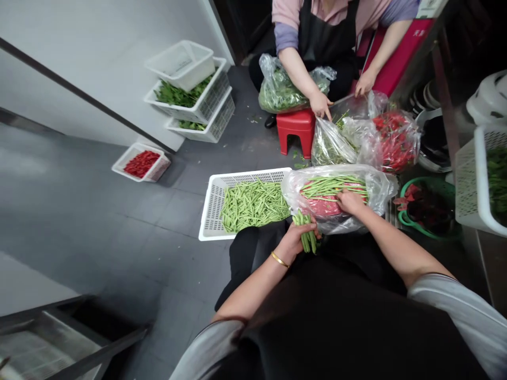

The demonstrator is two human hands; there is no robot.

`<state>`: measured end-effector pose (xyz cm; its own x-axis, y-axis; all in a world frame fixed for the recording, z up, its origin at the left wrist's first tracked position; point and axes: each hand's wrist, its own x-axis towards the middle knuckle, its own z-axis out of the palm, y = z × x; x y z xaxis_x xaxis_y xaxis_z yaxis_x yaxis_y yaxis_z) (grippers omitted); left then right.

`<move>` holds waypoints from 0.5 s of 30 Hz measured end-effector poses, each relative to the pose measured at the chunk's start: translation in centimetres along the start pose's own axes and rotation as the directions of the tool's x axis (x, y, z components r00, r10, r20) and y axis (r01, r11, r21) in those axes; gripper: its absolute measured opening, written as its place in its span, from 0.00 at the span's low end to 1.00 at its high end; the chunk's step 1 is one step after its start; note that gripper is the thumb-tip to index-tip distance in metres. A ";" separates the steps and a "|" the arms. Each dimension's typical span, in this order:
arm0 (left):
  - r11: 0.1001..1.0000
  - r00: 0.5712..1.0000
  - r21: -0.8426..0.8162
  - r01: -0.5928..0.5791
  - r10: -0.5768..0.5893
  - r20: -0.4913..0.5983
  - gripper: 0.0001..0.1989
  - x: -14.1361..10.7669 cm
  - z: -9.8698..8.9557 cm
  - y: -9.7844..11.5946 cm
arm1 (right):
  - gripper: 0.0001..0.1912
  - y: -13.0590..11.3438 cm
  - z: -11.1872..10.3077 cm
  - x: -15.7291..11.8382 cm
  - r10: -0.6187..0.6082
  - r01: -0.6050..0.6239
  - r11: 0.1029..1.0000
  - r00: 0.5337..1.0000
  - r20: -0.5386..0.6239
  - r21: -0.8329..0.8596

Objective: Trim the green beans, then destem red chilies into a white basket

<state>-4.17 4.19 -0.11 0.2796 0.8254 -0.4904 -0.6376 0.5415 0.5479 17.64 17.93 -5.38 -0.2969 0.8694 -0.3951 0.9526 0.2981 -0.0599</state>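
My left hand (pixel 298 235) is closed round a small bunch of short green bean pieces (pixel 306 240), held over my lap. My right hand (pixel 351 201) reaches into an open clear plastic bag (pixel 295 184), its fingers curled at the long green beans (pixel 330 186). Those beans lie lengthwise on something pinkish red inside the bag; my fingertips are partly hidden. Left of the bag, a white slotted basket (pixel 216 211) holds many broken green bean pieces (pixel 257 203).
Opposite sits a co-worker (pixel 328 37), hands at a plastic bag of greens (pixel 336 142), beside a red stool (pixel 295 126). Stacked baskets of leaves (pixel 216 100) and a basket of red peppers (pixel 142 163) stand left. A green basin (pixel 420 227) is on the right.
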 end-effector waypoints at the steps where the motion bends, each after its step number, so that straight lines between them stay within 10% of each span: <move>1: 1.000 1.000 0.010 0.005 -0.005 -0.019 0.20 0.1 -0.1 -0.2 | 0.14 0.0 -0.1 -0.4 0.005 -0.005 1.000 1.000 -0.011 0.007; 8: 0.999 0.985 0.030 0.044 -0.038 -0.170 0.20 1.2 0.9 -2.1 | 0.13 -3.1 -0.5 -11.3 -0.107 0.319 0.821 0.901 -0.421 0.474; 15: 0.998 0.991 0.002 -0.062 0.062 -0.122 0.23 -1.2 1.9 -2.7 | 0.17 -7.3 0.3 -16.8 -0.279 0.551 0.770 0.744 -0.607 0.321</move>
<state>-1.41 2.09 0.29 0.1499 0.8319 -0.5343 -0.6527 0.4892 0.5785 15.67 1.09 1.43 -0.5266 0.8030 0.2791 0.5912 0.5819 -0.5584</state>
